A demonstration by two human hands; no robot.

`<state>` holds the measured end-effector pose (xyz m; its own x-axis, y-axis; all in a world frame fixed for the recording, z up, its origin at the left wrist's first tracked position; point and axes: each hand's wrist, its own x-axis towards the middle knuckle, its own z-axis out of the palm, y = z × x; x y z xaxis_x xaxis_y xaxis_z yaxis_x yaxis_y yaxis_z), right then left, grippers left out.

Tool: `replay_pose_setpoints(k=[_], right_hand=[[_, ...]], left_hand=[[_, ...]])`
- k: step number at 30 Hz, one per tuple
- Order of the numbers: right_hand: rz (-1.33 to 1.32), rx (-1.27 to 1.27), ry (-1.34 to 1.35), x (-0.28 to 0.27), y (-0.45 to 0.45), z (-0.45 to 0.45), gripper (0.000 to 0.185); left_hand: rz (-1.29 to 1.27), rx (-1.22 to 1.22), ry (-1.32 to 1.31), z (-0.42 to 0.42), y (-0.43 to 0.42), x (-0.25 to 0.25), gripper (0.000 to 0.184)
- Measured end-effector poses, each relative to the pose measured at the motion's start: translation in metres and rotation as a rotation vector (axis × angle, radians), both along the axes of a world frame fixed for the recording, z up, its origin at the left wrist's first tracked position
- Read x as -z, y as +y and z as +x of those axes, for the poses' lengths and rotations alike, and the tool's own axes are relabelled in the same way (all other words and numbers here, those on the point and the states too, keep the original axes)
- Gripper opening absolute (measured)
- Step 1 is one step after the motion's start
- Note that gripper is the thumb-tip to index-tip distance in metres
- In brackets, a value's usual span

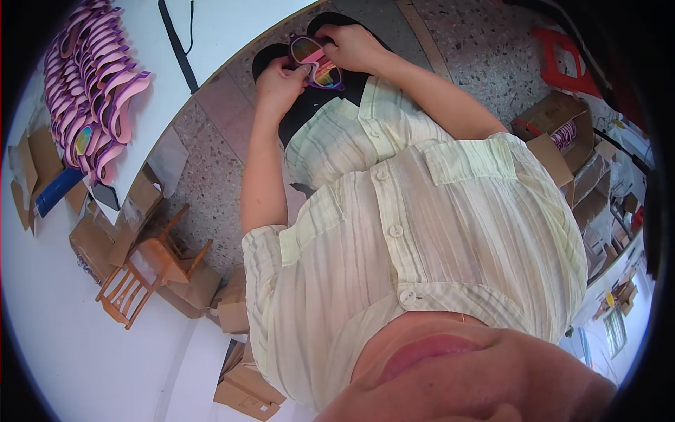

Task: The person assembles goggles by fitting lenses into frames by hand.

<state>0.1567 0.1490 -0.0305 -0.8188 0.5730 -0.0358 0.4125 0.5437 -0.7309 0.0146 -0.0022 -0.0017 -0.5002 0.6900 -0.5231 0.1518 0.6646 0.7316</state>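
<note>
Over the lap, both hands hold one pair of sunglasses point(306, 48) with a purple and pink frame and rainbow-mirrored lenses. My left hand point(278, 86) has its thumb and fingers closed on the near side of the frame. Across from it, my right hand point(351, 48) pinches the frame around the middle and hides part of it. On the white table point(158, 91) to the left lie overlapping rows of similar purple and pink sunglasses frames point(95, 81). A mirrored lens point(84, 140) shows among them.
A blue object point(58, 191) and a dark flat object point(105, 196) sit at the table's corner. A wooden chair point(158, 271) and cardboard boxes point(249, 394) stand at left. To the right are an open carton point(559, 116) and a red plastic stool point(562, 60).
</note>
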Motion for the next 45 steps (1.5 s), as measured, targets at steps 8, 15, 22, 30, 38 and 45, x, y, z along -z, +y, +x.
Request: replay_pose_setpoints(k=[8,15,22,30,38,45], right_hand=[[-0.057,-0.088,-0.018,-0.015,-0.012,0.024,0.035],[0.078,-0.096,-0.023,-0.030,-0.044,0.040,0.053],[0.339,-0.217,0.076,-0.047,-0.038,0.033,0.058],[1.140,-1.166,0.139,-0.082,-0.002,0.001,0.027],[0.740,-0.935,0.276,-0.056,0.006,0.022,0.031],[-0.099,-0.168,-0.063,-0.028,0.032,0.019,0.029]], left_hand=[[-0.028,0.085,0.299,0.036,-0.010,-0.019,0.050],[0.046,0.114,0.241,0.050,-0.025,-0.032,0.040],[0.187,-0.008,0.092,0.028,-0.077,-0.037,0.032],[0.333,-0.344,-0.118,0.009,-0.057,-0.037,0.028],[0.284,-0.168,-0.169,0.015,-0.012,0.006,0.030],[0.265,-0.220,-0.250,0.016,-0.003,0.004,0.028]])
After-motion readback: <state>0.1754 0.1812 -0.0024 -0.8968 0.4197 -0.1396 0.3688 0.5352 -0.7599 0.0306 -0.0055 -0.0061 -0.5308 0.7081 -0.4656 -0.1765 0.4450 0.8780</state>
